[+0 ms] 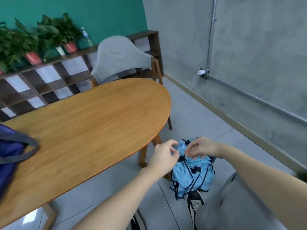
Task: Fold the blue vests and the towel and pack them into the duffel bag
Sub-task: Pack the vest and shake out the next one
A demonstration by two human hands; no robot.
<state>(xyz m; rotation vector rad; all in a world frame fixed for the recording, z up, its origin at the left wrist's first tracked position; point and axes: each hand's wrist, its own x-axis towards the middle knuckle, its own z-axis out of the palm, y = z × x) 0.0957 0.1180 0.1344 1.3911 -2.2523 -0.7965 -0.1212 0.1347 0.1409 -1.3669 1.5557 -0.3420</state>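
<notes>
A bunch of light blue vests (192,176) with dark trim hangs in the air to the right of the table, above the floor. My right hand (201,148) grips the top of the bunch with curled fingers. My left hand (163,155) reaches in from the left, thumb and fingers curled close to the fabric's upper edge; whether it pinches the cloth is unclear. The dark blue duffel bag (8,155) with a grey strap lies on the wooden table (86,123) at the far left edge of view. No towel is in sight.
A grey chair (121,58) stands at the table's far end. Behind it a dark shelf (49,80) carries potted plants and a water bottle. A charger is plugged into the grey wall at right. My shoes are on the tiled floor below.
</notes>
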